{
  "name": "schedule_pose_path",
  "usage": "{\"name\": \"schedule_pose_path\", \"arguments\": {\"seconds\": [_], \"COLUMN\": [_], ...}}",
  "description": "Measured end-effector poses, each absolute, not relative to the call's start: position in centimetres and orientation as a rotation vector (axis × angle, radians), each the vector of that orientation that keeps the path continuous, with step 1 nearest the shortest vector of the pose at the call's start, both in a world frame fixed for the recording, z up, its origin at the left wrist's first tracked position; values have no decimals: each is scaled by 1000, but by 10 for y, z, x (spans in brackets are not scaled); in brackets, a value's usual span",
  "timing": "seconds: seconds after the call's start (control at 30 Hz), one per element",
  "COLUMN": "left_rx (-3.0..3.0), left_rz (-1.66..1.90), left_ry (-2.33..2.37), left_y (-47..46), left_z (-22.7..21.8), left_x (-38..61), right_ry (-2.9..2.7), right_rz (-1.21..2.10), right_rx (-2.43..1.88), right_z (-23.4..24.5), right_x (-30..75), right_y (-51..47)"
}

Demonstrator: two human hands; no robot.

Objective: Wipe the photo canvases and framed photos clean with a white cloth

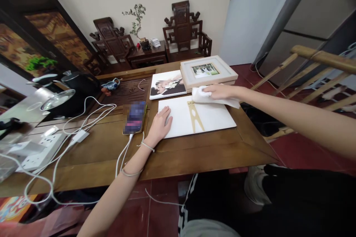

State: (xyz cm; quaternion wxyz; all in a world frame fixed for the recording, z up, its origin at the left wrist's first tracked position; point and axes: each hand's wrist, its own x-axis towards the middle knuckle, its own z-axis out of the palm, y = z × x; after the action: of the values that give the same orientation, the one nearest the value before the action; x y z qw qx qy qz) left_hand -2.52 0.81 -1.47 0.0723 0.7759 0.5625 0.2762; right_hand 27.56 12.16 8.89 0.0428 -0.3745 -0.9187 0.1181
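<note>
A white flat album (211, 118) with a gold emblem lies on the wooden table (194, 152). My left hand (160, 124) lies flat on the album's left edge, fingers stretched out, holding it down. My right hand (221, 90) presses a crumpled white cloth (204, 96) against the album's far edge, fingers closed over it. Just behind the cloth sits a framed photo in a pale box frame (208, 71), and beside it a loose photo print (167, 84).
A phone (135, 117) on a white charging cable lies left of the album. Power strips (41, 152) and tangled white cables fill the table's left side, with a kettle and lids (57, 98) behind. Carved wooden chairs (185, 31) stand by the wall; a wooden railing (319, 57) is right.
</note>
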Motion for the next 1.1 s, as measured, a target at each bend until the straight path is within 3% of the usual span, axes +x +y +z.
{"name": "schedule_pose_path", "arguments": {"seconds": [0.47,1.1], "left_rx": [2355,2359], "left_rz": [896,886], "left_ry": [1674,1660], "left_y": [12,12], "left_z": [-17,-16], "left_x": [-28,-29], "right_ry": [-2926,-2786], "right_rz": [812,722], "right_rx": [-1146,-1182], "right_z": [91,94], "right_x": [333,285], "right_y": [-10,130]}}
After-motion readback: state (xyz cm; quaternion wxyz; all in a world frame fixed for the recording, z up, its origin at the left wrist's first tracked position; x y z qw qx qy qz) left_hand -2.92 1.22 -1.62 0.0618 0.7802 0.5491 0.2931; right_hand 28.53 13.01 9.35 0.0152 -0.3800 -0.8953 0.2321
